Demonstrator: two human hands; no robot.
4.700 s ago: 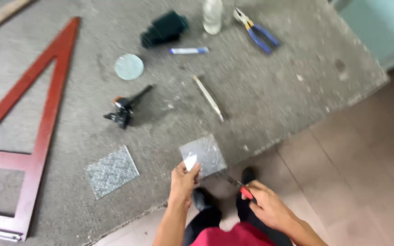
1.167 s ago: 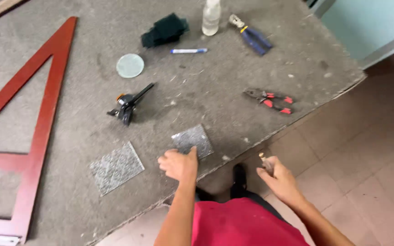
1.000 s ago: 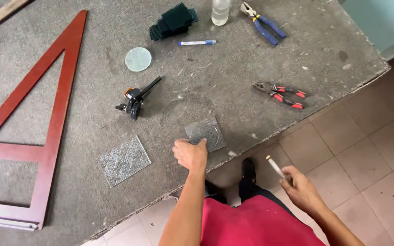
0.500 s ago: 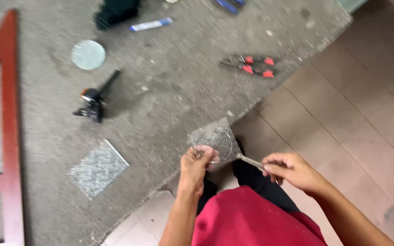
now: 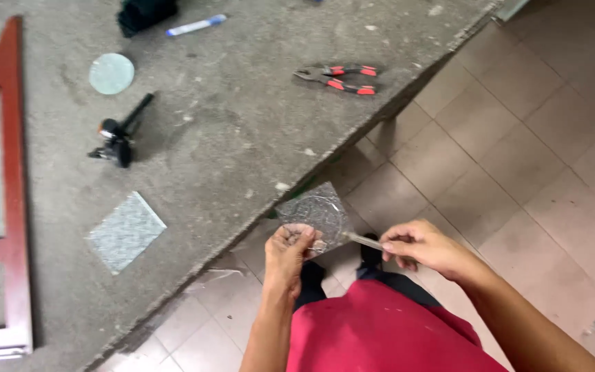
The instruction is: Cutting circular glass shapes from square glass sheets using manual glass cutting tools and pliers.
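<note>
Your left hand (image 5: 290, 251) pinches 1 textured glass square (image 5: 313, 213) off the table edge (image 5: 352, 134), lower centre; right hand (image 5: 418, 244) grips a thin cutter (image 5: 363, 240) (fingers closed). Unsupported glass may slip or crack.

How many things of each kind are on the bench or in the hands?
Textured glass squares: 2 (held, on bench)
Round glass disc: 1
Red-handled pliers: 1
Black cutting tool: 1
Marker: 1
Thin metal tool: 1
Red wooden frame: 1
Total: 8
</note>
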